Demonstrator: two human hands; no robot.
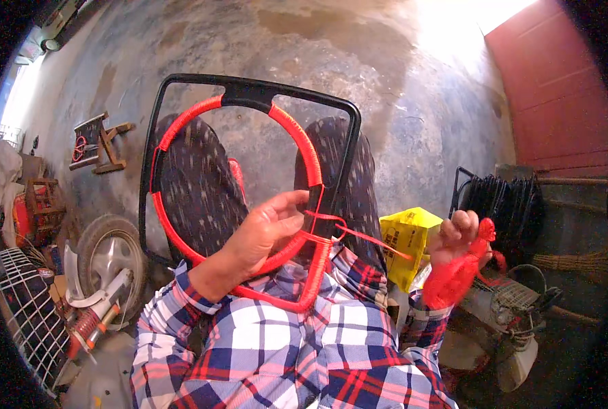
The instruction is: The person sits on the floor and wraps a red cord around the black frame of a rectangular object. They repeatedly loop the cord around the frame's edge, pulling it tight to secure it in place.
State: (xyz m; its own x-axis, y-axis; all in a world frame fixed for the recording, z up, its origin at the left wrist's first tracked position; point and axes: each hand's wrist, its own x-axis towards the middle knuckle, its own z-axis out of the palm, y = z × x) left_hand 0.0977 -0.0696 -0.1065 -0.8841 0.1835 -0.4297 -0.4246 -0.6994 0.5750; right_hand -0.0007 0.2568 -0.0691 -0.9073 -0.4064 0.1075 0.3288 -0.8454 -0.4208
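Note:
A black frame [350, 146] with a round inner ring lies across my lap, and much of the ring is wound with red cord [297, 140]. My left hand [266, 232] is closed on the right side of the ring, by a bare black stretch, where thumb and fingertips pinch it. A loose loop of red cord [345, 228] crosses there and runs out to the right. At its other end my right hand [457, 249], raised off the frame, is closed around a bundle of red cord [454, 279]; part of its fingers is hidden by the bundle.
A yellow bag [406, 235] lies beside my right leg. Farther right stand a stack of black frames [498, 204] and a dark red door [556, 88]. To the left are a small wooden stool [102, 146], a wheel [116, 259] and a white wire rack [27, 313].

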